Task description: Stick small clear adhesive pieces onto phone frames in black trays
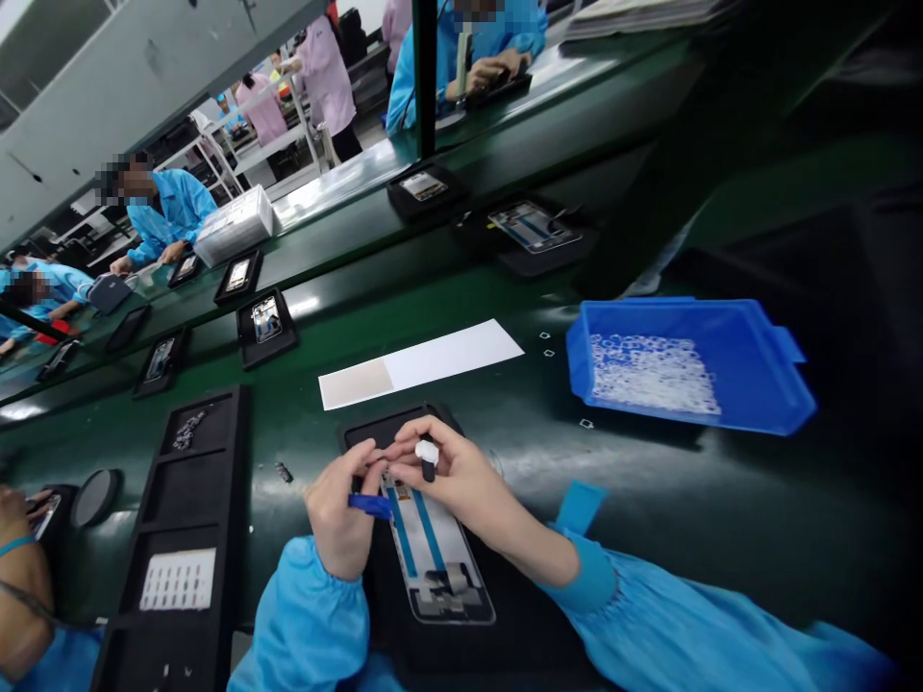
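My left hand (338,507) and my right hand (448,467) meet over the top end of an opened phone body (447,538), fingertips pinched close together. The phone body has blue strips down its middle and lies in a black foam tray (519,625). A blue tool (370,506), its kind unclear, is held in my left hand and sticks out below the fingers. From my right hand juts a black stick-like tool (428,469) with a white end. Whether a small part sits between the fingertips is hidden.
A blue bin (764,384) of small white rings stands at the right, with loose rings nearby. Beyond my hands lies a white strip (454,351). A black compartment tray (237,481) is at the left, near a co-worker's arm (21,586). Phones in trays (266,322) line the bench.
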Available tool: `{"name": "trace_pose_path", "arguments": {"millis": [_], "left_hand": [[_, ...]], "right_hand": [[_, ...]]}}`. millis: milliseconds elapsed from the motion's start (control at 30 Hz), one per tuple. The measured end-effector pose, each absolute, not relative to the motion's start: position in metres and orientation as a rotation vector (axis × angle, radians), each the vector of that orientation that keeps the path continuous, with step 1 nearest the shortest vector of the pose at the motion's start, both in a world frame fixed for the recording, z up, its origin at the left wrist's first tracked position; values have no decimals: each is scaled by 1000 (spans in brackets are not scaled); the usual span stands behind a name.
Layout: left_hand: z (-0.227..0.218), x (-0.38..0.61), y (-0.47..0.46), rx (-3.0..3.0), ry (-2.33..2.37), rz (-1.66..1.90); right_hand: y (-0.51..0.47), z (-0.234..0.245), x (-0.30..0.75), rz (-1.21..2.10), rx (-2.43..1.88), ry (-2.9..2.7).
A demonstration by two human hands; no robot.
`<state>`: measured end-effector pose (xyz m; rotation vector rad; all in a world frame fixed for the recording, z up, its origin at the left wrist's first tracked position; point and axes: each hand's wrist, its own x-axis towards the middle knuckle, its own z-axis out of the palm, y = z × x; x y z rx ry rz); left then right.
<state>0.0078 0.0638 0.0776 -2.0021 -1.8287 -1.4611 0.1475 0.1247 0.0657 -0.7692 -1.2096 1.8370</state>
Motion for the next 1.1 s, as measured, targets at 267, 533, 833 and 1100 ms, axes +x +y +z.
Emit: {"name": "trace_pose_path", "arguments": {"millis": [267, 533, 833, 1100], "left_hand": [[68, 6, 64, -2089, -1402, -1154], [83, 2, 60, -1672, -1670, -1918], [85, 13, 62, -1828, -1803, -2074], [79, -7, 56, -1886, -2103, -2364]], "right_hand": [[122, 72, 147, 1668, -788, -1186], [119, 67, 157, 1230, -802, -1540], [115, 64, 157, 1003, -673, -1753], [123, 66, 157, 1714, -598, -1424]]}}
